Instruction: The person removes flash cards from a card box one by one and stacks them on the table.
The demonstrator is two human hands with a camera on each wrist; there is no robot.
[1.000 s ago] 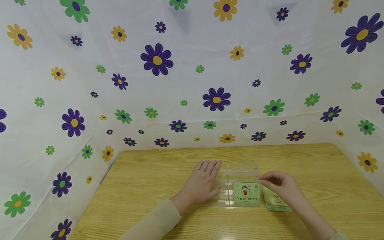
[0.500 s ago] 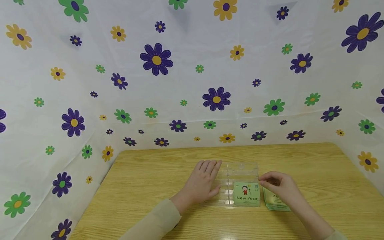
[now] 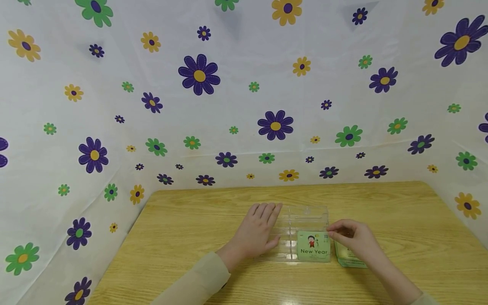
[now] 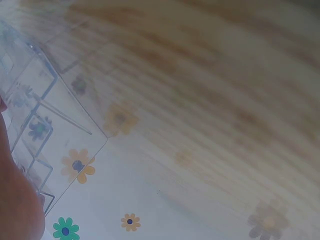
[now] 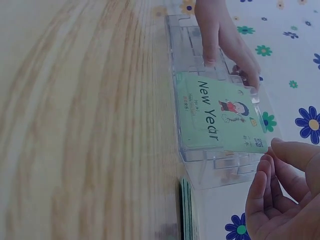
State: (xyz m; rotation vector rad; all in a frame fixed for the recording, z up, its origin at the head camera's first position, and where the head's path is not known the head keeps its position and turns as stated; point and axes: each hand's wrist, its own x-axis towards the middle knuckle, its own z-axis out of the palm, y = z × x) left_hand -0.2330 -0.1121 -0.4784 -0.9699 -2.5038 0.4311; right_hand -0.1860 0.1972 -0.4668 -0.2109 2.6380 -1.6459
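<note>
Two hands were on one clear plastic holder [image 3: 291, 237], and what a delicate spot it was! The left hand [image 3: 254, 234] lay spread across the holder's left side, fingers extended toward the far edge, thumb pointing inward. Over on the other flank, the right hand [image 3: 355, 235] had thumb and fingertips pinched on the far right corner of the green New Year card [image 3: 312, 246], which rested in the near right section of the holder, lettering facing the person. Just to its right, a stack of green cards [image 3: 345, 256] sat on the wooden table [image 3: 198, 220], partly hidden by that hand. Was the card's lower edge fully seated? I couldn't tell. To my eye the smart play was a light one: steady, flat pressure on the left so the plastic didn't skate, a soft pinch so the corner didn't crease, and the lower edge squared to the holder before any release. The danger, I judged, was steering by one corner alone, which could twist the card; a low right wrist might also nudge the stack.
</note>
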